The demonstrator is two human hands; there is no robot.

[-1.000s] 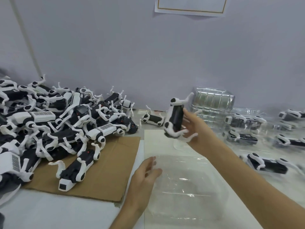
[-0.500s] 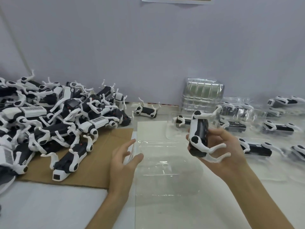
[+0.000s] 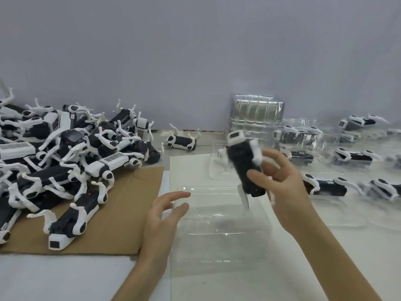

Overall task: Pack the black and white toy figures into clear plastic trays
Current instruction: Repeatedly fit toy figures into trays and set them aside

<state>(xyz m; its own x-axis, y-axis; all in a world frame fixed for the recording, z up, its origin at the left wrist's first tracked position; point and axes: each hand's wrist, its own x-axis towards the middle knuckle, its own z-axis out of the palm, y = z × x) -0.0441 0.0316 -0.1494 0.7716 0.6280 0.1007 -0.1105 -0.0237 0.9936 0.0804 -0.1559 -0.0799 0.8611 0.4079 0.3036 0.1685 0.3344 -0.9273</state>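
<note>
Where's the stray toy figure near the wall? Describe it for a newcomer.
Start at the big pile of toys on the cardboard. Right of it, before the stack of clear trays, one toy figure lies by the wall. It alone lies apart, legs up.

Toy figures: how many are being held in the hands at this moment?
1. The toy figure is gripped by the right hand, tilted above the clear tray; the left hand is open and holds none. None seems hidden in either palm.

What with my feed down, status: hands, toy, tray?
Left hand open at left edge of clear plastic tray. Right hand grips black and white toy figure, tilted, over tray. Nothing in the way.
</note>
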